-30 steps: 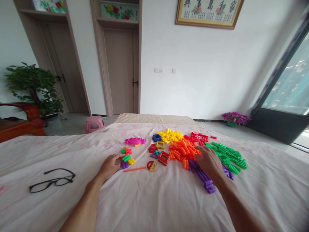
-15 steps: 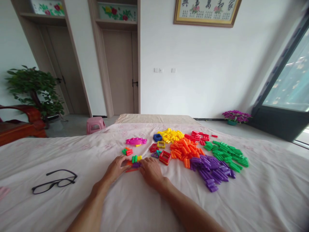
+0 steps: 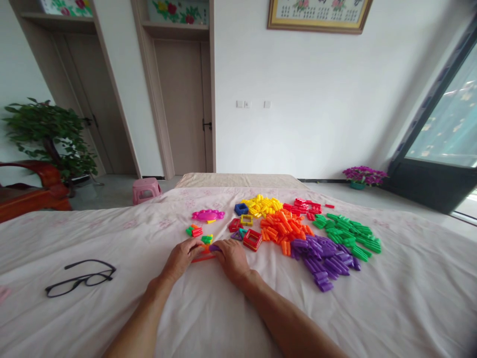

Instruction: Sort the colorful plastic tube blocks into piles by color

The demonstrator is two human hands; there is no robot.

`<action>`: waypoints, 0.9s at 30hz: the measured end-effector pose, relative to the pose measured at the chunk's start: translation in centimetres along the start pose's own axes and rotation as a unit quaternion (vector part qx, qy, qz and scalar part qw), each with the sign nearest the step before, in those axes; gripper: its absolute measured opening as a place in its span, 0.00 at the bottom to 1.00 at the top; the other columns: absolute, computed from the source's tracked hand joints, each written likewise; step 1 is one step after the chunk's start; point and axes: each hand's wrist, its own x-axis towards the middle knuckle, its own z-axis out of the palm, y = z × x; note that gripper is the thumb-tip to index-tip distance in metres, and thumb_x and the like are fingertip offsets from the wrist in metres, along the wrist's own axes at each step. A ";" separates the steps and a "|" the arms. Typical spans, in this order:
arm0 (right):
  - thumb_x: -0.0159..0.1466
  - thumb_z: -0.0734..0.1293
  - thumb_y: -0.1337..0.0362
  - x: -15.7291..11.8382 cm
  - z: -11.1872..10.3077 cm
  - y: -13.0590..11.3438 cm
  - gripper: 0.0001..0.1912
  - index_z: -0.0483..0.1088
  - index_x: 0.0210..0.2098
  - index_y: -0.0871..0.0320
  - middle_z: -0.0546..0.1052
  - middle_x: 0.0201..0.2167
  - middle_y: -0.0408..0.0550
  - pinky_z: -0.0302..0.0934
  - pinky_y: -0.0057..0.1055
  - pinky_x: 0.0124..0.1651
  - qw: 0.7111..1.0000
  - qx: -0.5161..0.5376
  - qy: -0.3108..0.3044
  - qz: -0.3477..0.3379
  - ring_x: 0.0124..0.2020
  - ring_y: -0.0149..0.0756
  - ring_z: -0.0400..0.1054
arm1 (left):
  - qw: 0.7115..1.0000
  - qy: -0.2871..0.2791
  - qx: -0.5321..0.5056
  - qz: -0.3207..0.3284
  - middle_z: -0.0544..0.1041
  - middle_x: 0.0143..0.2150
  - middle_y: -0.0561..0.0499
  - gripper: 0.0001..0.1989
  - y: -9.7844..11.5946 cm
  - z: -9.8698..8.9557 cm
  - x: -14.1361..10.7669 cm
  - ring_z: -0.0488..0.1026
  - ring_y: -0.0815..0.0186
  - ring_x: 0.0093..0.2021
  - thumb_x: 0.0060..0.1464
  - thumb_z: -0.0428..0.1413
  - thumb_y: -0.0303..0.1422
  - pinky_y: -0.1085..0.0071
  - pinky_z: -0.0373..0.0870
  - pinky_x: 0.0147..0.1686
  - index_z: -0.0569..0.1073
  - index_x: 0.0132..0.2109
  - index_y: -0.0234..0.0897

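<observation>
At the middle of the cloth-covered table, my left hand (image 3: 186, 253) is closed on an orange plastic building block (image 3: 205, 248). My right hand (image 3: 231, 256) pinches a purple building block (image 3: 213, 247) that meets the orange one. A flat orange-red strip (image 3: 202, 257) lies on the cloth just below the fingers. Right behind them sit green and yellow blocks (image 3: 207, 239). A small green, orange and red cluster (image 3: 194, 230) rests beyond my left hand. My fingers partly hide the held pieces.
Heaps of yellow (image 3: 263, 205), orange (image 3: 284, 226), purple (image 3: 324, 258), green (image 3: 350, 234) and red blocks (image 3: 303, 206) spread to the right. Square frames (image 3: 252, 239) stand near my right hand. A magenta piece (image 3: 207, 215) lies farther back, and black glasses (image 3: 82, 279) lie at left.
The purple block has tilted up between my fingers, and my right hand has turned slightly. The green and yellow blocks behind my hands now show differently. The view has shifted slightly.
</observation>
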 end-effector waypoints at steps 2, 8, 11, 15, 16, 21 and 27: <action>0.71 0.63 0.58 -0.2 -0.3 0.4 0.11 0.76 0.44 0.55 0.81 0.42 0.48 0.59 0.31 0.48 0.999 0.020 0.024 0.031 0.44 0.39 0.73 | 1.000 0.005 -0.004 -0.011 0.83 0.42 0.48 0.15 -0.1 -0.1 0.0 0.79 0.61 0.42 0.59 0.54 0.44 0.70 0.71 0.45 0.79 0.42 0.40; 0.70 0.63 0.55 -1.0 -0.6 2.5 0.12 0.74 0.45 0.54 0.81 0.39 0.47 0.62 0.28 0.42 0.984 0.110 0.105 0.088 0.40 0.38 0.74 | 0.999 0.017 -0.025 -0.028 0.84 0.44 0.47 0.24 0.1 -0.2 -0.4 0.80 0.61 0.44 0.61 0.49 0.49 0.70 0.73 0.46 0.78 0.51 0.38; 0.70 0.63 0.56 -1.1 -0.9 3.5 0.13 0.73 0.48 0.54 0.81 0.41 0.46 0.64 0.29 0.44 0.976 0.154 0.132 0.081 0.41 0.37 0.74 | 0.995 0.079 0.002 -0.067 0.83 0.47 0.45 0.29 -0.3 -0.7 -0.6 0.79 0.61 0.48 0.66 0.38 0.47 0.69 0.72 0.51 0.76 0.54 0.37; 0.71 0.61 0.59 -0.7 -3.2 4.4 0.13 0.73 0.48 0.56 0.80 0.40 0.47 0.66 0.30 0.43 0.963 0.194 0.165 0.088 0.39 0.36 0.74 | 0.978 0.131 0.086 -0.137 0.82 0.50 0.41 0.24 -1.4 -1.6 -0.4 0.77 0.53 0.52 0.63 0.43 0.44 0.63 0.70 0.52 0.78 0.50 0.38; 0.70 0.61 0.59 -0.6 -4.2 4.6 0.13 0.73 0.47 0.56 0.80 0.39 0.47 0.66 0.31 0.43 0.963 0.188 0.173 0.090 0.39 0.37 0.74 | 0.974 0.134 0.105 -0.147 0.82 0.51 0.40 0.23 -1.5 -1.7 -0.3 0.77 0.51 0.52 0.62 0.44 0.44 0.61 0.70 0.52 0.79 0.49 0.38; 0.68 0.64 0.59 -0.8 -9.5 7.1 0.13 0.76 0.46 0.55 0.81 0.40 0.48 0.66 0.34 0.47 0.960 0.142 0.218 0.106 0.42 0.40 0.74 | 0.968 0.124 0.167 -0.141 0.80 0.53 0.39 0.22 -1.7 -1.5 0.2 0.75 0.51 0.53 0.61 0.44 0.39 0.62 0.67 0.52 0.79 0.49 0.36; 0.66 0.63 0.57 -4.7 -13.6 13.6 0.15 0.76 0.47 0.55 0.81 0.43 0.49 0.65 0.35 0.48 0.937 0.032 0.282 0.202 0.43 0.41 0.75 | 0.967 0.113 0.198 -0.116 0.81 0.50 0.41 0.21 -1.9 -1.3 0.5 0.76 0.55 0.50 0.59 0.45 0.37 0.66 0.68 0.50 0.81 0.46 0.36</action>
